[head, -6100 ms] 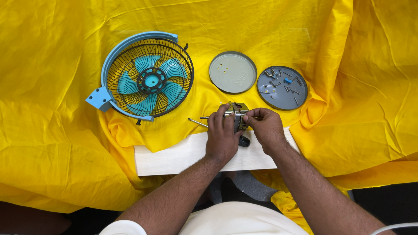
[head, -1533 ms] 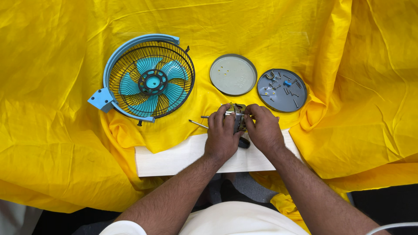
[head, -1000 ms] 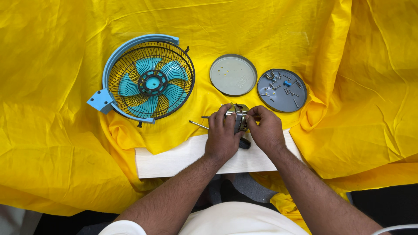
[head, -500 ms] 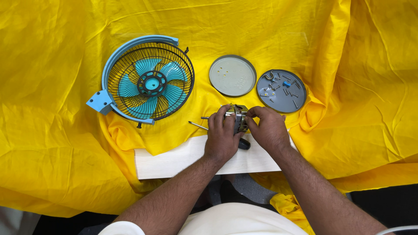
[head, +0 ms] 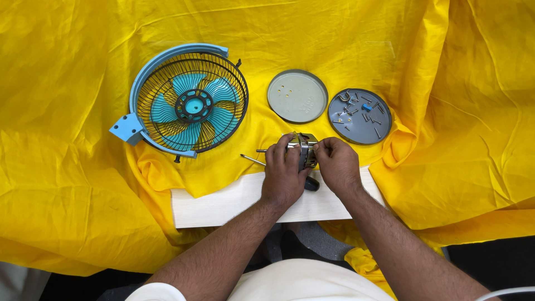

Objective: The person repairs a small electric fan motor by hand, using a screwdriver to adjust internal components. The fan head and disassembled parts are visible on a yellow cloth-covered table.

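Hands met over a small motor [head: 304, 149] at the table's near edge, above a bare white board [head: 234, 200]. The left hand [head: 285, 174] clasped the motor from the shaft side while the right hand [head: 336, 165] pinched its other end, likely to steady it for close work. A screwdriver [head: 253, 160] lay just beside the left hand, its handle hidden. Screws sat in a grey lid [head: 359, 116], kept from rolling; another lid [head: 297, 96] and the fan [head: 186, 101] rested apart on yellow cloth [head: 72, 167]. Fingers hid most of the motor.
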